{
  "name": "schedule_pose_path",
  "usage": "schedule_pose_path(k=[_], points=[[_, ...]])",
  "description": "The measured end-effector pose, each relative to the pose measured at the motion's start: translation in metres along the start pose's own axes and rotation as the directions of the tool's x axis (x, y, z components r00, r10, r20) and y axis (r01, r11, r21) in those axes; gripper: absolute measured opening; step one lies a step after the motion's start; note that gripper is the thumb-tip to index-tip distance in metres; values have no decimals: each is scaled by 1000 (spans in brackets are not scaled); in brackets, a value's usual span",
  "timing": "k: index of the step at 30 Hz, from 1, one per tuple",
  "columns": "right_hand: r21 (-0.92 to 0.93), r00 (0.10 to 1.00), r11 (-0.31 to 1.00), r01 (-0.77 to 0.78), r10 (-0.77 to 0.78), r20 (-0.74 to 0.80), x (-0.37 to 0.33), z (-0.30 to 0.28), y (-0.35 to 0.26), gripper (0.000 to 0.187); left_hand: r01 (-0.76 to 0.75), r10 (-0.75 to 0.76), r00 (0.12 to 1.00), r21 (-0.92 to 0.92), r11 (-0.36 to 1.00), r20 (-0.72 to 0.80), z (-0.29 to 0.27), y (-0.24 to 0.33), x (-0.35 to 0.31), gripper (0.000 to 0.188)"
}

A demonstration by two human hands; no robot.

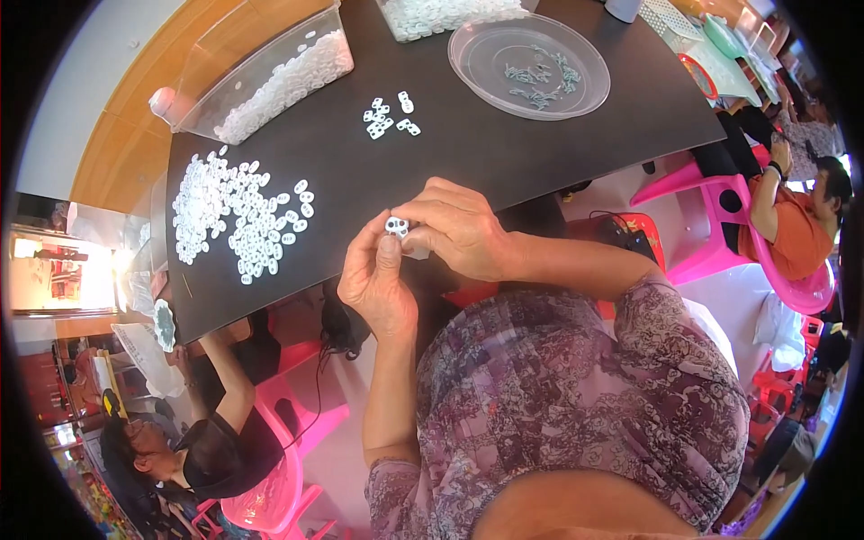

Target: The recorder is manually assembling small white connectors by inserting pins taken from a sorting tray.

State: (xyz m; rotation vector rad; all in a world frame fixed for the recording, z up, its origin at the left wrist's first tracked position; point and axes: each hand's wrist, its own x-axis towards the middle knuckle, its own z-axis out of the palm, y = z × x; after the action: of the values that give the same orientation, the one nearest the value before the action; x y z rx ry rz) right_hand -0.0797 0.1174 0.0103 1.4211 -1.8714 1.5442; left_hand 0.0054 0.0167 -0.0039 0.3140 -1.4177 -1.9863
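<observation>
Near the table's front edge, my two hands meet around a small white oval piece with dark holes (397, 226). My left hand (382, 286) pinches it from the left, between thumb and fingertips. From the right, the fingers of my right hand (466, 232) close on the same piece and partly cover it. Beyond my hands lies a small group of similar white pieces (378, 117). To the left spreads a large loose pile of white oval pieces (256, 220). A round clear tray (468, 85) at the far right holds small grey-green parts (531, 76).
A clear bin (261, 94) of white pieces stands at the far left, another white-filled bin (441, 18) at the back. The dark table (504, 153) is under everything. One person (225, 450) sits at the left, another (792, 216) at the right, on pink chairs (702, 216).
</observation>
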Motion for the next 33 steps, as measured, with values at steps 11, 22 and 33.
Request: schedule_pose_path(k=[11,22,33], points=[[44,997,998,37,-34,-66,0,10,5,30,-97,89,994,-114,989,-70,4,-8,1,18],[41,996,998,40,-36,-87,0,18,6,32,-102,90,991,-117,988,-100,7,-2,1,19],[29,996,999,46,-43,-75,8,15,-1,33,-89,80,990,-82,993,-114,15,14,-2,19]])
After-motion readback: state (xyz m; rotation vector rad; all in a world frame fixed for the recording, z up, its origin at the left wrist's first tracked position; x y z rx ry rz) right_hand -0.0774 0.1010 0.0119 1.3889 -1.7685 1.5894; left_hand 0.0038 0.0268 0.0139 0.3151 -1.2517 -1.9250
